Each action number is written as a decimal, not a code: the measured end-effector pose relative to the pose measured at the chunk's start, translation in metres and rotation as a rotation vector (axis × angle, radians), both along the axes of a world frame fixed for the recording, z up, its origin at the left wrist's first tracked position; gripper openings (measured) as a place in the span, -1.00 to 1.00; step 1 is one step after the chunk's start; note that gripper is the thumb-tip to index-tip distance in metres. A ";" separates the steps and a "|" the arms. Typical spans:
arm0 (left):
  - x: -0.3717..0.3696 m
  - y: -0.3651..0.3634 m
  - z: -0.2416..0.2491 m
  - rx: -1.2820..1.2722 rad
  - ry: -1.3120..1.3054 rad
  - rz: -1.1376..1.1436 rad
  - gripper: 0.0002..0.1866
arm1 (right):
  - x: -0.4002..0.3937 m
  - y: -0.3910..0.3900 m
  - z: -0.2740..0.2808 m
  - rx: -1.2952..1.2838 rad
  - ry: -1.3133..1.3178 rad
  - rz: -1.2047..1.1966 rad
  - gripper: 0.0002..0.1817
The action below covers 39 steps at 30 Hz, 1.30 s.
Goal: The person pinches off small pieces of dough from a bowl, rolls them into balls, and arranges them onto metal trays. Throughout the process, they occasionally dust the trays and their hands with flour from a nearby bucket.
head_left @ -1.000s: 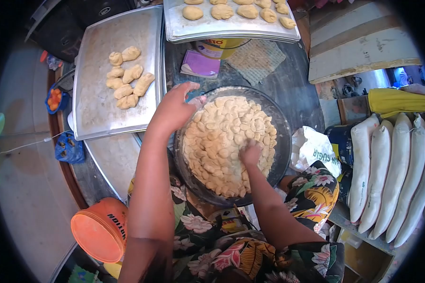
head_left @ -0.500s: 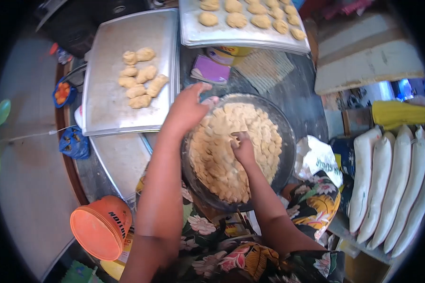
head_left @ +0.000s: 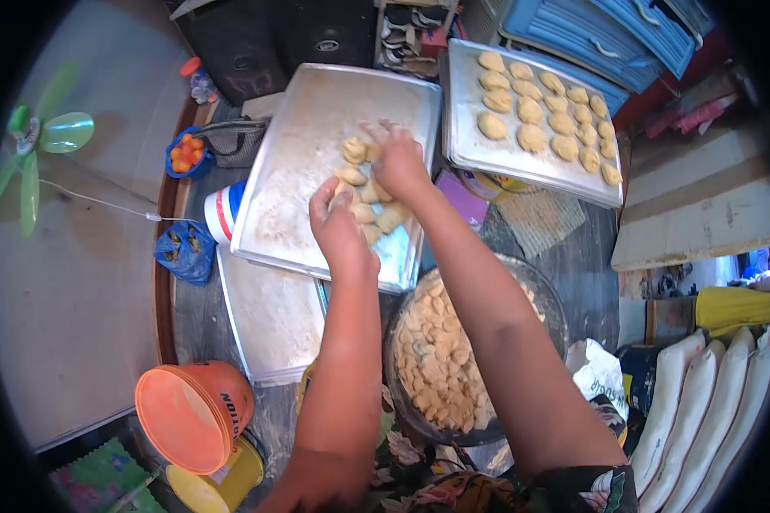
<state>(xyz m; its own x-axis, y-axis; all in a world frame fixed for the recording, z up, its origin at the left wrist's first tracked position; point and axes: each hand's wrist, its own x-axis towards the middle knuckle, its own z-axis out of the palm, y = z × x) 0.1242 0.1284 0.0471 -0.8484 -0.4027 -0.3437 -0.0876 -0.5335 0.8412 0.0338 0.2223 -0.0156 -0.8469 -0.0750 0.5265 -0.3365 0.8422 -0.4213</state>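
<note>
A cluster of dough pieces (head_left: 349, 175) lies on the left metal tray (head_left: 274, 214). My left hand (head_left: 344, 231) is at the near left side of this cluster, its fingers apart and bent beside the dough. Over the cluster's right side is my right hand (head_left: 399, 164), fingers spread and slightly blurred, partly hiding the pieces beneath. Neither hand shows a piece gripped. Below my right forearm sits a large dark bowl (head_left: 559, 321) full of small, flour-dusted dough pieces (head_left: 441, 355).
Several rows of shaped dough (head_left: 531, 138) fill another tray (head_left: 458, 77) at the back right. An empty-looking tray (head_left: 269, 325), an orange bucket (head_left: 184, 419) and a yellow bucket (head_left: 218, 487) are at left. Long white bags (head_left: 697, 410) lie at right; a green fan (head_left: 30, 141) is far left.
Both hands have moved to the dough on the left tray, my right hand from inside the bowl and my left from its rim. The view has shifted, showing more on the left and back.
</note>
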 end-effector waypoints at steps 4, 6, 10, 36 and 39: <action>-0.005 -0.006 0.015 0.104 -0.053 0.000 -0.73 | -0.068 -0.009 0.002 0.314 -0.390 0.277 -0.41; -0.013 -0.012 0.011 0.074 -0.043 -0.004 -0.74 | -0.096 -0.015 0.012 0.023 -0.454 0.293 -0.41; -0.028 -0.019 -0.003 0.037 -0.041 0.014 -0.73 | -0.155 -0.040 0.018 -0.335 -0.313 0.075 -0.61; -0.081 -0.018 -0.017 -0.057 -0.027 0.134 -0.71 | -0.166 -0.013 0.008 -0.398 -0.151 -0.148 -0.70; -0.081 -0.017 -0.019 -0.064 -0.016 0.142 -0.71 | -0.202 -0.034 0.000 -0.296 -0.245 -0.247 -0.67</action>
<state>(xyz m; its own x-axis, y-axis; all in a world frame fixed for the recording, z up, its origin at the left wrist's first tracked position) 0.0436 0.1109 0.0279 -0.7757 -0.5399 -0.3267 -0.0291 -0.4866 0.8732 -0.1680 0.1883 -0.0158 -0.9226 0.2687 0.2768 -0.0008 0.7161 -0.6980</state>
